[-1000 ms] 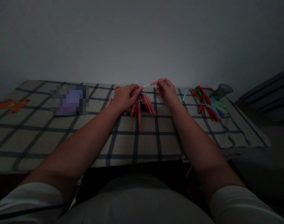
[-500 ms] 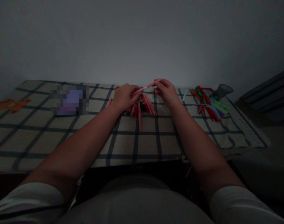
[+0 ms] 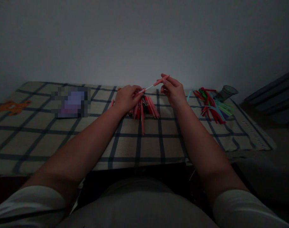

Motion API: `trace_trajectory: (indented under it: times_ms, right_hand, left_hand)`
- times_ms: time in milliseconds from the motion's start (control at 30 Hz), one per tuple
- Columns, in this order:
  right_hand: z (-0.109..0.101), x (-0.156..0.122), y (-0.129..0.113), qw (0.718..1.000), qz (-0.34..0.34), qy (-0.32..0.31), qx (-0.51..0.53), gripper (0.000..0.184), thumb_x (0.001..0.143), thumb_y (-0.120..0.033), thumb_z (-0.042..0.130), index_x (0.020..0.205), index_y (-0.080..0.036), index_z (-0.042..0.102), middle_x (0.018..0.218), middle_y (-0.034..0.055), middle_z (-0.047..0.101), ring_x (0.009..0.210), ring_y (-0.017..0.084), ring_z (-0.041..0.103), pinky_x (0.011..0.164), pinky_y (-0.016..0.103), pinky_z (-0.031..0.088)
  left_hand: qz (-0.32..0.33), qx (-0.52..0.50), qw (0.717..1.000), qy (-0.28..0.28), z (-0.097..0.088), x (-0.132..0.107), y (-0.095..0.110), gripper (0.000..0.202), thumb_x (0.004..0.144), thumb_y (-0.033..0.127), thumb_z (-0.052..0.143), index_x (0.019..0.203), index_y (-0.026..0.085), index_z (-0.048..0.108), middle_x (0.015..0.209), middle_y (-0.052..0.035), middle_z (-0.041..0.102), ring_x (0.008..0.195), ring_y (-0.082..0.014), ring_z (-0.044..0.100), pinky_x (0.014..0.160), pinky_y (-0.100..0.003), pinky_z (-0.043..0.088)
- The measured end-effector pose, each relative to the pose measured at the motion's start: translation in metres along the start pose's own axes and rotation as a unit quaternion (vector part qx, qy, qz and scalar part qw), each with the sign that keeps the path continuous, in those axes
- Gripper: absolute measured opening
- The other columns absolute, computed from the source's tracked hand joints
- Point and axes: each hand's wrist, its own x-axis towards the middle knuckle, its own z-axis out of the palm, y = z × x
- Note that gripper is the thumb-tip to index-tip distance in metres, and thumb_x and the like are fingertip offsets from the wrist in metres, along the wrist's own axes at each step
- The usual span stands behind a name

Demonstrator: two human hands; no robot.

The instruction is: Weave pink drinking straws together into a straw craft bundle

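Note:
Near the table's back edge my left hand (image 3: 128, 97) is closed on a slim pink pen barrel (image 3: 141, 91). A thin whitish rod (image 3: 149, 87), which looks like a refill, joins it to another pink pen part (image 3: 158, 82). That part is pinched in the fingers of my right hand (image 3: 174, 90), raised a little higher and to the right. Below my left hand lies a pile of pink, red and dark pens (image 3: 142, 114), partly hidden by the hand. One pink pen sticks out towards me.
A checked cloth (image 3: 149, 148) covers the table. An orange bear-shaped item (image 3: 13, 107) and a pixelated bluish-purple object (image 3: 73, 103) lie left. Red, green and blue fuzzy strips (image 3: 209, 106) lie right beside a dark translucent cup (image 3: 227, 91). A wall rises behind.
My right hand has moved up and right with its pink part, tilting it more. A longer stretch of the whitish rod shows between the pink parts. My left hand stays nearly still.

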Motion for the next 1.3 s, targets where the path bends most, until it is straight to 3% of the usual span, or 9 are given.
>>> trace_trajectory:
  times_ms: [200, 533, 700, 833, 900, 1033, 1100, 1200, 1300]
  right_hand:
    - [-0.006, 0.003, 0.001, 1.0, -0.016, 0.023, -0.013, 0.041, 0.1, -0.068, 0.094, 0.119, -0.032, 0.086, 0.12, 0.0034, 0.084, 0.082, 0.013, 0.066, 0.068, 0.027, 0.053]
    - [-0.019, 0.014, 0.019, 0.998, -0.05, -0.011, -0.04, 0.057, 0.094, -0.084, 0.093, 0.124, -0.036, 0.09, 0.141, 0.0027, 0.088, 0.084, 0.013, 0.07, 0.07, 0.027, 0.06]
    - [-0.018, 0.014, 0.019, 0.997, -0.054, -0.003, -0.052, 0.052, 0.099, -0.082, 0.089, 0.125, -0.037, 0.089, 0.135, 0.0028, 0.086, 0.085, 0.014, 0.071, 0.069, 0.028, 0.06]
    - [-0.012, 0.009, 0.014, 0.999, -0.025, 0.015, -0.018, 0.051, 0.096, -0.079, 0.094, 0.115, -0.032, 0.087, 0.125, 0.0024, 0.088, 0.081, 0.012, 0.069, 0.069, 0.025, 0.06]
    - [-0.008, 0.006, 0.013, 1.0, -0.011, 0.003, -0.011, 0.051, 0.093, -0.078, 0.096, 0.111, -0.031, 0.086, 0.122, 0.0027, 0.089, 0.08, 0.012, 0.068, 0.068, 0.025, 0.06]
    - [0.001, 0.001, 0.015, 1.0, 0.018, -0.021, -0.009, 0.054, 0.089, -0.077, 0.1, 0.113, -0.03, 0.084, 0.114, 0.0017, 0.089, 0.078, 0.013, 0.067, 0.068, 0.025, 0.058]
    - [0.006, 0.0, 0.016, 0.999, 0.028, -0.024, -0.005, 0.055, 0.087, -0.076, 0.101, 0.112, -0.03, 0.084, 0.109, 0.0009, 0.088, 0.076, 0.013, 0.065, 0.068, 0.025, 0.057]
    - [0.01, -0.001, 0.015, 0.999, 0.039, -0.024, 0.002, 0.053, 0.084, -0.073, 0.104, 0.106, -0.029, 0.083, 0.107, 0.0005, 0.088, 0.073, 0.012, 0.063, 0.067, 0.024, 0.056]
    - [0.01, 0.0, 0.015, 0.999, 0.049, -0.022, 0.003, 0.053, 0.083, -0.071, 0.106, 0.104, -0.028, 0.083, 0.106, 0.0013, 0.088, 0.073, 0.012, 0.063, 0.067, 0.024, 0.057]
  left_hand:
    - [0.0, -0.007, 1.0, 0.01, 0.002, 0.0, -0.003, 0.042, 0.113, 0.049, 0.066, 0.142, 0.025, 0.087, 0.13, -0.0145, 0.089, 0.122, -0.0353, 0.078, 0.103, -0.045, 0.055]
    - [0.016, -0.011, 0.999, 0.037, 0.011, 0.002, -0.011, 0.038, 0.11, 0.05, 0.07, 0.133, 0.025, 0.087, 0.123, -0.0133, 0.089, 0.115, -0.0334, 0.077, 0.099, -0.043, 0.058]
    - [0.014, -0.029, 0.998, 0.05, 0.011, 0.002, -0.012, 0.031, 0.107, 0.043, 0.067, 0.127, 0.025, 0.083, 0.119, -0.0126, 0.087, 0.109, -0.032, 0.076, 0.096, -0.043, 0.057]
    - [0.01, -0.058, 0.995, 0.078, 0.011, 0.0, -0.013, 0.03, 0.106, 0.029, 0.058, 0.127, 0.024, 0.077, 0.119, -0.0112, 0.086, 0.107, -0.0291, 0.074, 0.096, -0.041, 0.056]
    - [0.005, -0.069, 0.994, 0.085, 0.01, -0.001, -0.013, 0.03, 0.107, 0.032, 0.056, 0.128, 0.024, 0.076, 0.119, -0.0104, 0.086, 0.107, -0.0284, 0.074, 0.096, -0.04, 0.056]
    - [0.012, -0.049, 0.998, 0.049, 0.004, -0.004, -0.007, 0.041, 0.109, 0.053, 0.067, 0.134, 0.023, 0.079, 0.12, -0.01, 0.087, 0.108, -0.0294, 0.076, 0.096, -0.038, 0.055]
    - [0.023, -0.016, 1.0, 0.014, 0.001, -0.004, -0.002, 0.042, 0.109, 0.057, 0.069, 0.128, 0.023, 0.083, 0.12, -0.0114, 0.087, 0.112, -0.0314, 0.078, 0.097, -0.039, 0.054]
    - [0.014, 0.027, 1.0, -0.008, -0.001, -0.003, 0.004, 0.036, 0.114, 0.05, 0.063, 0.113, 0.023, 0.086, 0.113, -0.0116, 0.087, 0.109, -0.0316, 0.078, 0.094, -0.04, 0.052]
    - [0.011, 0.039, 0.999, -0.013, -0.002, -0.002, 0.006, 0.033, 0.115, 0.045, 0.061, 0.11, 0.024, 0.086, 0.111, -0.0109, 0.087, 0.106, -0.0304, 0.078, 0.091, -0.039, 0.05]
